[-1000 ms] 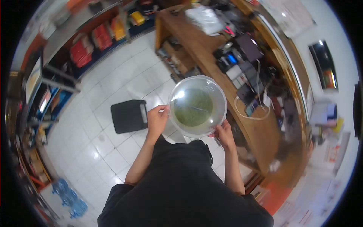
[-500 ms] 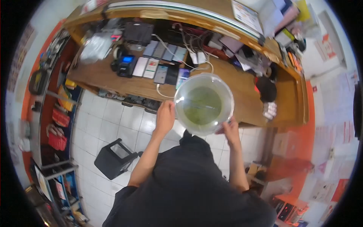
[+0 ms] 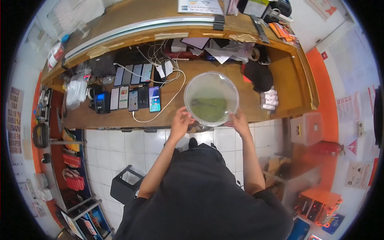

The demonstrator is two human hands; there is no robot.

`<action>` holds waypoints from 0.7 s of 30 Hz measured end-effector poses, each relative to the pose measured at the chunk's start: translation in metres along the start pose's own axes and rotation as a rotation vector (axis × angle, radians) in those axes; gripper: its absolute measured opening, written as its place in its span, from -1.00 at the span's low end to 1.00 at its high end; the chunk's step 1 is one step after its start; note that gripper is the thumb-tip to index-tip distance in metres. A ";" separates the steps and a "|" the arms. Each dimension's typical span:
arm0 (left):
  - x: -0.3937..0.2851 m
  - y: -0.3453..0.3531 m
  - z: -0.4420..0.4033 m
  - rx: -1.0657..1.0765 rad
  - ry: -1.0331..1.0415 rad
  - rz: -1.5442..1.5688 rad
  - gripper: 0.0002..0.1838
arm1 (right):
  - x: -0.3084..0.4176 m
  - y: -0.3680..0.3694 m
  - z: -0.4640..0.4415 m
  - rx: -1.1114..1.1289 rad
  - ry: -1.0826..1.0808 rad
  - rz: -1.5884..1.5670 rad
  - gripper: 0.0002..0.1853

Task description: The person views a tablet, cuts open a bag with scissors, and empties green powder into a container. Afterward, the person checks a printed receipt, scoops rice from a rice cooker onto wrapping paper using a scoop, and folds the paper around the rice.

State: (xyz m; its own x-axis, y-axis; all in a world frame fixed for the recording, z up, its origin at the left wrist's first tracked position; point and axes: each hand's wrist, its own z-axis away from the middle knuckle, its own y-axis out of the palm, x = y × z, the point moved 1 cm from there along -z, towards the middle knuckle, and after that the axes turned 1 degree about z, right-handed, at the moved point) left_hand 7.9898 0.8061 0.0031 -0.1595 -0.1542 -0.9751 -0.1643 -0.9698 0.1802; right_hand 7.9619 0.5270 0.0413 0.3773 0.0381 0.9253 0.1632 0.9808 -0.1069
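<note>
A round, clear plastic tub (image 3: pixel 192 90) with greenish contents is at the table's front edge, tilted so I see inside. A dark shape shows in the green, too unclear to name. My left hand (image 3: pixel 182 123) grips the tub's lower left side with curled fingers. On the lower right, my right hand (image 3: pixel 240 123) holds the rim, thumb toward me. The tub's underside is hidden, so I cannot tell whether it rests on the wood. Left of it lies a lit smartphone (image 3: pixel 154 99), beside a white cable (image 3: pixel 176 100).
Several phones (image 3: pixel 136 75) lie in rows on the wooden table (image 3: pixel 240 102), near a black device with a blue screen (image 3: pixel 101 102). A black cap (image 3: pixel 259 76) and white rolls (image 3: pixel 269 99) are at the right. A black stool (image 3: pixel 127 184) stands on the tiled floor.
The camera view has turned, shifting the table and phones leftward and down in view. The tub has come a little lower in view relative to the table, still between both hands.
</note>
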 end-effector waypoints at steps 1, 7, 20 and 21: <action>-0.001 0.002 -0.002 -0.030 -0.021 -0.004 -0.53 | 0.000 -0.006 -0.004 -0.008 -0.006 -0.012 -0.53; -0.010 0.009 -0.010 -0.059 -0.195 0.084 -0.49 | -0.039 -0.036 -0.047 -0.323 -0.325 0.388 -0.71; 0.027 0.017 0.006 0.090 -0.332 0.224 -0.71 | -0.037 -0.047 -0.048 -0.025 0.072 -0.386 -0.72; 0.029 0.016 0.006 0.093 -0.328 0.220 -0.72 | -0.040 -0.049 -0.049 -0.018 0.080 -0.392 -0.72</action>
State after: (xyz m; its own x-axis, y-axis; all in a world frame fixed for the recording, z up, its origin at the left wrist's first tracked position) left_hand 7.9769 0.7871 -0.0213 -0.5007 -0.2733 -0.8214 -0.1761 -0.8968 0.4058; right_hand 7.9833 0.4684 -0.0087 0.3530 -0.3539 0.8661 0.3250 0.9144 0.2412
